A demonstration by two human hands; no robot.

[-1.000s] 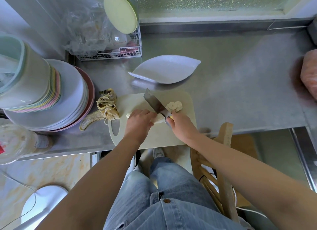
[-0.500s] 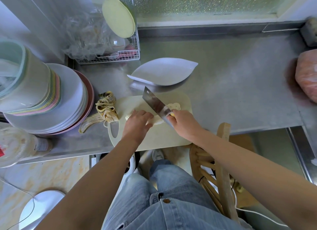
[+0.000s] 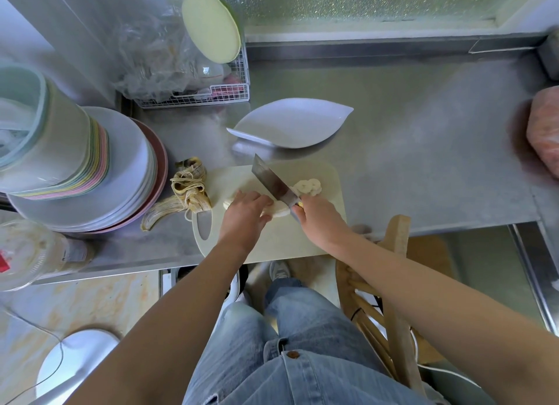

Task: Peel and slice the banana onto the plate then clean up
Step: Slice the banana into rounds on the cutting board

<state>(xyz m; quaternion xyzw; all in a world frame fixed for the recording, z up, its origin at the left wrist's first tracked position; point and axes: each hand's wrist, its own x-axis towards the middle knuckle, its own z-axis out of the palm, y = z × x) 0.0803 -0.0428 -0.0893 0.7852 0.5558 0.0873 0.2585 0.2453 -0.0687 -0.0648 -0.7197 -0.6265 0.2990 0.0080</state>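
Watching from the head view, and we're mid-slice; my left hand lies over the peeled banana, fingers curled down around it to pin it to the cutting board. The knuckles face the blade, which I take as a guard for the fingertips. My right hand is wrapped tight round the handle of the knife; the broad blade angles away up and to the left, its heel right at the banana's cut end. Whether the edge is already biting into the fruit I cannot tell.

The slices sit in a small overlapping pile on the far side of the blade, just beside it and out of the way of the next cut. The plate, white and leaf-shaped, waits just behind the board with nothing on it, so the transfer is not yet done. The peel lies crumpled off the board's left edge on the metal counter, beside the stack of plates; handy for the clean-up.

By my reckoning a good length of banana remains under the left hand; that hand needs to creep back as the stub shortens, or the fingers end up too near the edge.
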